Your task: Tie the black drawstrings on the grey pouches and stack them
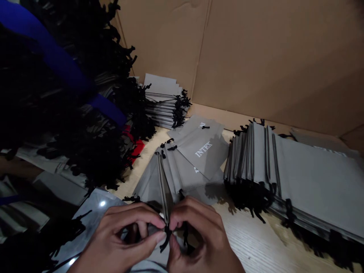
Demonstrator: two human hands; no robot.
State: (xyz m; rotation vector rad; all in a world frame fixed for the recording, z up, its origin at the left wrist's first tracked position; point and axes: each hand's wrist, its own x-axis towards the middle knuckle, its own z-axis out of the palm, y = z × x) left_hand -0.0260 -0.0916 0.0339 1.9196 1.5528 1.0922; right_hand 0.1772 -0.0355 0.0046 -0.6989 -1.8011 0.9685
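Note:
My left hand (122,239) and my right hand (196,235) meet at the bottom of the view. Their fingertips pinch the black drawstring cord (166,231) at the neck of a grey fabric pouch (165,193), which stands up between them. Part of the cord is hidden by my fingers. Just beyond my hands, grey pouches printed INTEX (203,149) lie fanned out on the pale wood table (250,239). A tall stack of grey pouches with black cords (313,174) lies to the right of my right hand.
A smaller pouch stack (162,100) stands against the cardboard wall (270,57) at the back. A large heap of black-corded pouches (85,113) with a blue strap (54,57) fills the left side. A shiny plastic sheet (93,216) lies beside my left hand.

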